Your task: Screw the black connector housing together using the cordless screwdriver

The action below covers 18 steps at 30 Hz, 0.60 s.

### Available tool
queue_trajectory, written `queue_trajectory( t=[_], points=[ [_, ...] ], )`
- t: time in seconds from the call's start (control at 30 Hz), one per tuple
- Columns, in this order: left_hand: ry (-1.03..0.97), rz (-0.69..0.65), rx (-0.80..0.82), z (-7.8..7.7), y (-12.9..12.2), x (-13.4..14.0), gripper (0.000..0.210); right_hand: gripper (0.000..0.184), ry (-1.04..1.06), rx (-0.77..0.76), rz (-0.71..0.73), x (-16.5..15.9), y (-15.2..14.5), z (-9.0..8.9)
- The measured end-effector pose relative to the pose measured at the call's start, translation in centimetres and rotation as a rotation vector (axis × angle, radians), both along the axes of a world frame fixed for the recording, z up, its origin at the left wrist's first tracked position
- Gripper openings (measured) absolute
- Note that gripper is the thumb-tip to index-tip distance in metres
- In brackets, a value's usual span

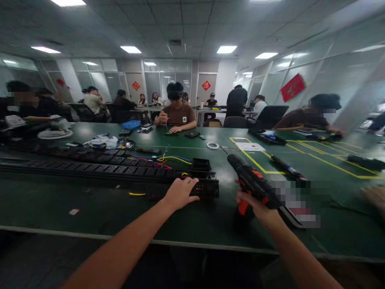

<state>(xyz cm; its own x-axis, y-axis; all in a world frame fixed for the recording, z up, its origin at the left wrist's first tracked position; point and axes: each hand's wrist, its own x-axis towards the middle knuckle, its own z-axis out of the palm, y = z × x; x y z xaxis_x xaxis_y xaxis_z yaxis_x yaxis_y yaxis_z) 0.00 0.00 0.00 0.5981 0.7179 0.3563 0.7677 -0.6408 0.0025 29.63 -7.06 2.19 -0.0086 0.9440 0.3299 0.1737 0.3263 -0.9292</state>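
Observation:
My right hand (254,204) is wrapped round the handle of a black and orange cordless drill (255,180). The drill's long bit points up and away to the left, free of any surface. My left hand (180,193) lies with fingers outstretched and thumb apart on the end of a long black power strip housing (210,189). Bits of metal show inside the housing beside my fingers. A short yellow wire (137,194) sticks out of its left side. Behind it lie long rows of black socket modules (120,168), with blue, yellow and red wires (174,159) near their right end.
Beyond the strips are a roll of white tape (212,145), a blue bin (131,124) and bagged parts (102,141). Another power tool (288,168) lies to the right, near yellow tape lines. A co-worker (177,114) sits across the green table (120,218); others sit at both sides.

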Motion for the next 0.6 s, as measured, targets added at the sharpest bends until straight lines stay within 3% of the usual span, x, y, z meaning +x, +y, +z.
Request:
queue_trajectory(
  t=[0.13, 0.3, 0.4, 0.53, 0.6],
  points=[
    [0.025, 0.019, -0.005, 0.5, 0.1, -0.6, 0.058, 0.036, -0.011, 0.001, 0.022, -0.1, -0.8, 0.3],
    [0.037, 0.027, -0.012, 0.4, -0.3, -0.5, 0.076, 0.043, -0.102, -0.099, 0.105, 0.1, -2.3, 1.7],
    [0.066, 0.04, -0.047, 0.4, -0.3, -0.4, 0.073, 0.042, -0.239, -0.148, 0.123, 0.4, -3.5, 2.2],
    [0.09, 0.074, -0.065, 0.4, 0.1, -0.5, 0.072, 0.025, -0.407, 0.026, -0.021, 0.2, -5.1, 2.7],
    [0.081, 0.066, -0.056, 0.2, 0.3, -0.5, 0.071, 0.021, -0.497, 0.074, 0.049, -0.3, -5.6, 3.4]
  ],
)
